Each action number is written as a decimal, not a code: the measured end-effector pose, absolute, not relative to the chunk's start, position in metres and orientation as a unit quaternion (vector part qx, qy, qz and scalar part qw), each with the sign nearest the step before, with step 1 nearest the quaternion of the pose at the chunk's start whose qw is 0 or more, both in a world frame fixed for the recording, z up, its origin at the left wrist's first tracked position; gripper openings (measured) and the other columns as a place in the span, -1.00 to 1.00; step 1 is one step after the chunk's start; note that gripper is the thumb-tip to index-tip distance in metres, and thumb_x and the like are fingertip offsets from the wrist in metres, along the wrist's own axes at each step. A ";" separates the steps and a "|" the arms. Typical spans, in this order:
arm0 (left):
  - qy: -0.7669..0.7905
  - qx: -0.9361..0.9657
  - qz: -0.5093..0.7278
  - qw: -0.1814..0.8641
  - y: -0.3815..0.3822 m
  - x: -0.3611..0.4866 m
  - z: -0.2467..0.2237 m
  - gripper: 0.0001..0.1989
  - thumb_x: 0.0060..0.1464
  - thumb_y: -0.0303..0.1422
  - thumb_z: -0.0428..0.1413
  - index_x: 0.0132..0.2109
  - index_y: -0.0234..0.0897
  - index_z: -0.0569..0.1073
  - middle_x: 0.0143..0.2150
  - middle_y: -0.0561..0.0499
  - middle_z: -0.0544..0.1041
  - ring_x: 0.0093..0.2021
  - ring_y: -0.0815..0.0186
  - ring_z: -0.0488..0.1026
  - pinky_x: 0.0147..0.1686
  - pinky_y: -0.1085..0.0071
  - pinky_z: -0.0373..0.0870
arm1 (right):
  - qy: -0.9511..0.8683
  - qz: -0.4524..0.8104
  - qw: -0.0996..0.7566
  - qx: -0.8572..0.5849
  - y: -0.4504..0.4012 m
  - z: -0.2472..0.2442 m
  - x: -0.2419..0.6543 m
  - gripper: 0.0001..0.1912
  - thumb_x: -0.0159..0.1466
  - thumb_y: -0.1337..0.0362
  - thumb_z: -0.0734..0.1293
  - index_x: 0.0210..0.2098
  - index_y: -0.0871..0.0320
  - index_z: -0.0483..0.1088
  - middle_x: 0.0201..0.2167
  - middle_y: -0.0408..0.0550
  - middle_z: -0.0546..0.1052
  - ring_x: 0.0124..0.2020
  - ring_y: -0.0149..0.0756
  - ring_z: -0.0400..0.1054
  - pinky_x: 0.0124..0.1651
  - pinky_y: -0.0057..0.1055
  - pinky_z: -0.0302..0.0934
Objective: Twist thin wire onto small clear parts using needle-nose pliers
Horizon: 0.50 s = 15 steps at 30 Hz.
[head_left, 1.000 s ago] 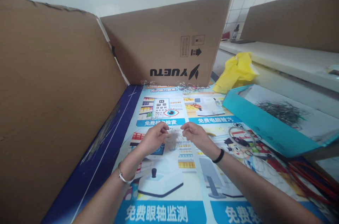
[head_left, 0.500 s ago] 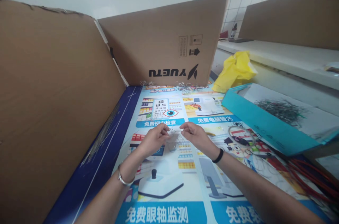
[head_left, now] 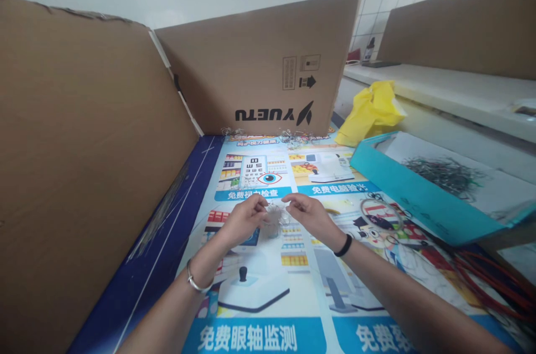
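Between my two hands is a small loose tangle of thin, silvery wire (head_left: 276, 219), its strands too fine to follow singly. My left hand (head_left: 245, 220) is closed, thumb and fingers pinched at the left side of the tangle. On the other side, my right hand (head_left: 310, 215) has its index finger and thumb bent together close to the wire's upper right; whatever lies between those fingertips is too small to make out. Both hands are just above a printed sheet (head_left: 268, 281) with pictures and Chinese lettering.
A blue-edged box (head_left: 422, 197) at right holds a heap of thin wire pieces (head_left: 446, 175). Behind it lies a yellow bag (head_left: 371, 111). Cardboard panels stand at left (head_left: 92, 119) and back (head_left: 259, 75). More wire tangles (head_left: 293, 137) line the back panel; straight strands (head_left: 161, 214) lie left.
My right index fingertip has shifted slightly left, and the wire tangle between my hands has turned a little. My left hand stays almost in place.
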<state>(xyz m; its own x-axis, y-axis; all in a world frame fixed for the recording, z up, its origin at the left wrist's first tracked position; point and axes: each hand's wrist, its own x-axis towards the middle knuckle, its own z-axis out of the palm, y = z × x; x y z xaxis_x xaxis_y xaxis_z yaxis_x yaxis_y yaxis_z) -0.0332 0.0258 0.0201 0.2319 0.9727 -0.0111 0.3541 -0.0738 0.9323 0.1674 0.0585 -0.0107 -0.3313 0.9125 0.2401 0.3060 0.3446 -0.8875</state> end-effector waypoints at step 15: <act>0.480 0.648 0.377 0.455 0.026 -0.029 0.012 -0.69 0.04 -0.48 -0.04 -0.04 -0.22 0.33 -0.39 0.10 0.32 -0.37 0.35 0.49 -0.43 0.48 0.41 | -0.747 0.343 0.416 -0.389 0.060 -0.010 0.167 -0.76 0.19 0.29 0.21 -0.25 0.03 0.50 -0.31 -0.12 0.54 -0.28 -0.30 0.37 -0.19 -0.33 0.22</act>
<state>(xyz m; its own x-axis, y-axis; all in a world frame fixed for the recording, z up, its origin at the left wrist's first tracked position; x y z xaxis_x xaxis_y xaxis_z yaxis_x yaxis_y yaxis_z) -0.0294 0.0263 0.0124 0.2549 0.9656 0.0512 0.2792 -0.1242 0.9522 0.1672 0.0598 -0.0104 -0.3512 0.8663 0.3553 0.2956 0.4626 -0.8358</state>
